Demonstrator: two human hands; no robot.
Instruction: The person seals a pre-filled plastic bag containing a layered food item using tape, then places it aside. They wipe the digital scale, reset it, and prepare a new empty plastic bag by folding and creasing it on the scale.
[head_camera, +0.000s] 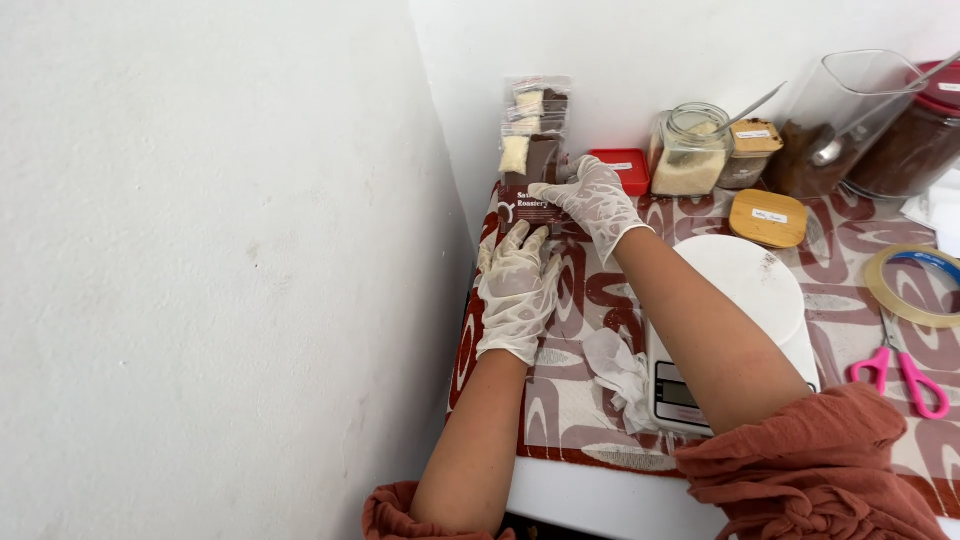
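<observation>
A bench (560, 490) spread with a red-and-white patterned cloth (600, 290) stands in a white corner, and a person in thin white gloves and rust-coloured sleeves leans over its left end. Nearest the body sits a white scale (745, 285) with a crumpled tissue (617, 368) at its foot. Along the back wall stand a clear tub (835, 125) of brown powder with a spoon in it, a dark jar (915, 135) with a red lid, a glass jar (690, 150) of pale grains and a small red box (623, 170). A tape roll (915, 285) and pink scissors (900, 370) lie at the right. Filled clear bags (533, 125) lean upright in the corner. Just in front of them lies a brown pouch (527, 207), flat on the cloth. The right hand (592, 200) presses its far edge, fingers spread, grip open. The left hand (518, 285) rests flat just below the pouch, grip open too, fingertips touching its near edge. By the look of it the pouch is being smoothed or pressed shut; the next move seems to call for firm, even pressure along the seal
</observation>
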